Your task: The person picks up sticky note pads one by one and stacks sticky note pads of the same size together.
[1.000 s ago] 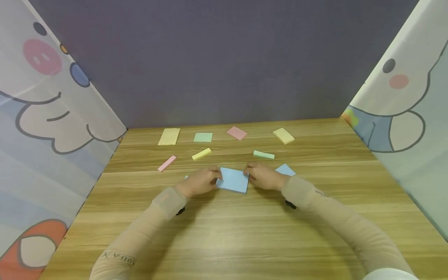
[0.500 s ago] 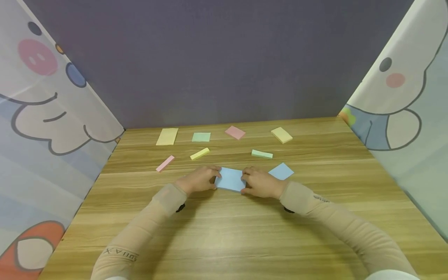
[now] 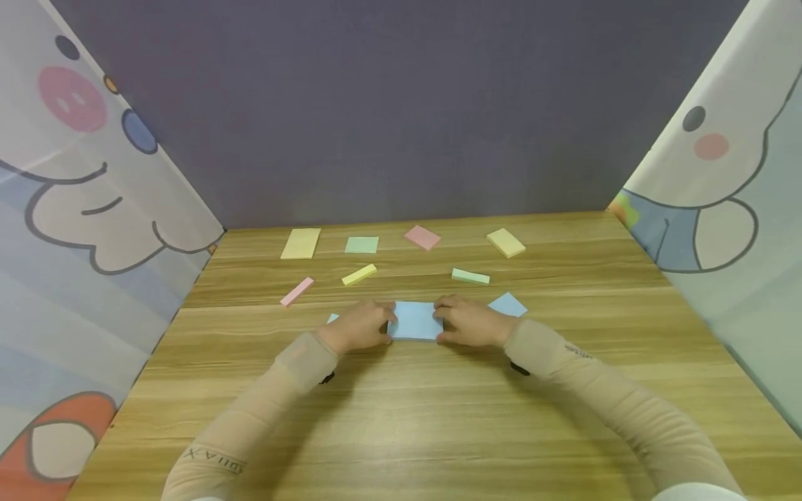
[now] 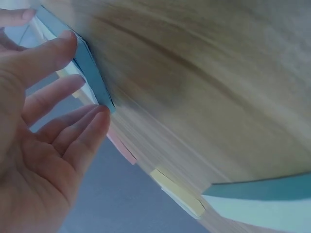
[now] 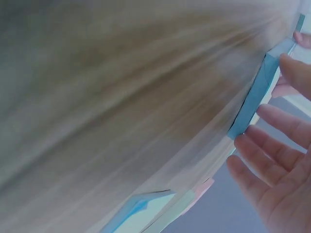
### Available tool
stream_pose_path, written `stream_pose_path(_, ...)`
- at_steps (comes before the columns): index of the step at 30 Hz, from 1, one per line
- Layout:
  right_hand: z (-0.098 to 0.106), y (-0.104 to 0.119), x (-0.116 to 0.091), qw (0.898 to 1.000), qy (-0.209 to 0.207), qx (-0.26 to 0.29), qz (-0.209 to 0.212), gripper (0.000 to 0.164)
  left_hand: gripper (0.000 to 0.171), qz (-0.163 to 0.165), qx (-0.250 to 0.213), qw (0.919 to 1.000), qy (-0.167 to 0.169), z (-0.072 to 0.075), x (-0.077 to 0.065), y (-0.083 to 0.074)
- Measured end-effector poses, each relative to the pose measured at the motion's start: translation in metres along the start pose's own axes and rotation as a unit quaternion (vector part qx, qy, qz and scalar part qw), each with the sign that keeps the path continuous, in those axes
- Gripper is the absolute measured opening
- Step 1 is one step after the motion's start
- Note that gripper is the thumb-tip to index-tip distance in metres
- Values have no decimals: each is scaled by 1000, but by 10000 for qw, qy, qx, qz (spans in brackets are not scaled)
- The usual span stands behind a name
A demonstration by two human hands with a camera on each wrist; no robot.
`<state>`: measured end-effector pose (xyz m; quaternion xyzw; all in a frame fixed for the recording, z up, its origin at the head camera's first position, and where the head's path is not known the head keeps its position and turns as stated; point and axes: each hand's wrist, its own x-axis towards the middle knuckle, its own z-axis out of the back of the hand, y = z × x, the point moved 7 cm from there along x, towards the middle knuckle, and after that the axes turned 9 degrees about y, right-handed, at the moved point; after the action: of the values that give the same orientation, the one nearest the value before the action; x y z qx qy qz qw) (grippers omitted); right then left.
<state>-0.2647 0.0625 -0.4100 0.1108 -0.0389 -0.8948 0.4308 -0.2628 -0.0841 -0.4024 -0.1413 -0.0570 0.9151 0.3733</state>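
Observation:
A blue sticky note pad point(image 3: 415, 321) lies flat on the wooden table, its long side across the view. My left hand point(image 3: 362, 325) holds its left end, and my right hand point(image 3: 473, 321) grips the right end, thumbs at the near corners and fingers toward the far ones. From the left wrist, the blue pad's edge point(image 4: 92, 68) shows against the thumb and fingers. The right wrist view has the same pad point(image 5: 257, 92) between both hands. Beside the right hand lies another blue pad point(image 3: 509, 305); a light blue corner point(image 3: 333, 317) peeks out behind the left hand.
Along the back lie a large yellow pad point(image 3: 301, 243), a green pad point(image 3: 361, 245), a pink pad point(image 3: 422, 237) and a thick yellow pad point(image 3: 505, 242). Narrow pink point(image 3: 297, 291), yellow point(image 3: 360, 274) and green strips point(image 3: 470, 276) sit nearer. A grey panel point(image 3: 401, 111) rises behind the table.
The blue pad has turned from slightly slanted to square with the view. My right hand has brought its thumb to the pad's near right corner; the left hand stays at the left end.

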Motion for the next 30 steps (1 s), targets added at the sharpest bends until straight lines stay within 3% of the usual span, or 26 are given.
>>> stream_pose_path(7,0,-3,0,9999,48,131,-36,52,35,97,-36,9999,65,0,0,-1)
stream_pose_path(23,2,6,-2,9990,-107,-418,-70,48,29,-6,319,9994,-155,-4,-4,-4)
stream_pose_path(30,2,5,0,9992,-155,-362,-18,47,30,58,91,9999,-105,-4,-3,-1)
